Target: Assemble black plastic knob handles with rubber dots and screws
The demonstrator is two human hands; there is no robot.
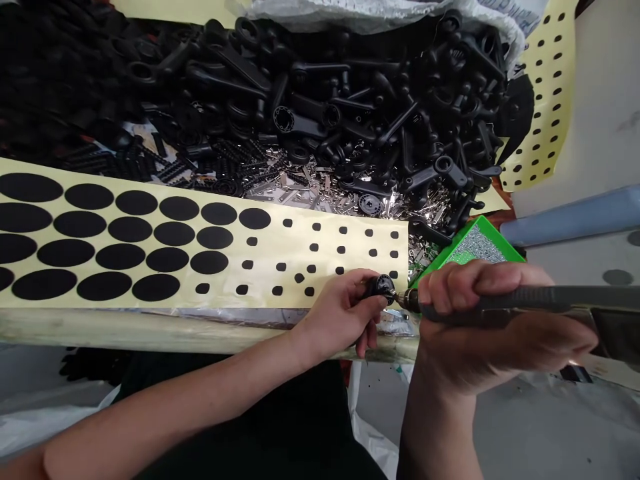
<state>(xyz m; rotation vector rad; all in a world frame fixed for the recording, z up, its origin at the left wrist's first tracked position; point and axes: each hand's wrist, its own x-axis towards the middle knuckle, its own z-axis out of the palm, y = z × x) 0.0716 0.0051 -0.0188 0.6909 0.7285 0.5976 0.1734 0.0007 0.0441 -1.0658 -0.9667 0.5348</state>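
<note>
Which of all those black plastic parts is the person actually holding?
The round-ended black plastic part gripped in the left hand, its end at the tip of the handheld tool in the right hand; the others lie loose in the heap.

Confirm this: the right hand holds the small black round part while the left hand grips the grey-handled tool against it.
That has the hands swapped. The head view shows the left hand holding the small black round part, while the right hand grips the grey-handled tool against it.

A sticker sheet (300, 247) lies in front of heaped plastic handles (310, 87), beside a tray (453, 247).
</note>
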